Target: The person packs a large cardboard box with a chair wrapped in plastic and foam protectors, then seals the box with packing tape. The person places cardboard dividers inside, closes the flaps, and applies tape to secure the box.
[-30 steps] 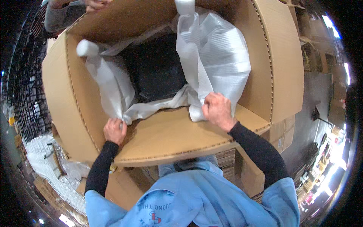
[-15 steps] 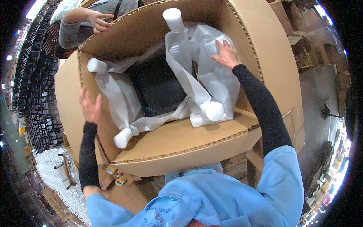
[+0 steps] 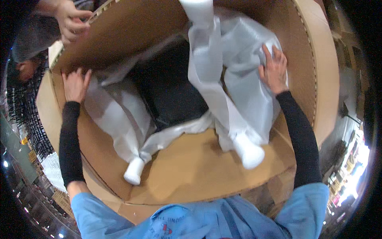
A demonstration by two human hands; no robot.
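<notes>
We had the white foam wrap down inside a large cardboard box, its sheet gathered into thick bundled ends; one stood at the far side, and two pointed toward us at the near left and near right. Within the ring of foam we saw a black object, too dark for us to make out its details. Our right hand lay on the foam at the right, its fingers spread and slightly bent. Our left hand was inside the box by its left wall, just beside the foam, with fingers also spread; whether it pressed on the cardboard, we could not tell. Black sleeves covered much of our forearms, above the cuffs of a light blue shirt. At the far left, a co-worker's hand was near the box's rim, fingers bent
</notes>
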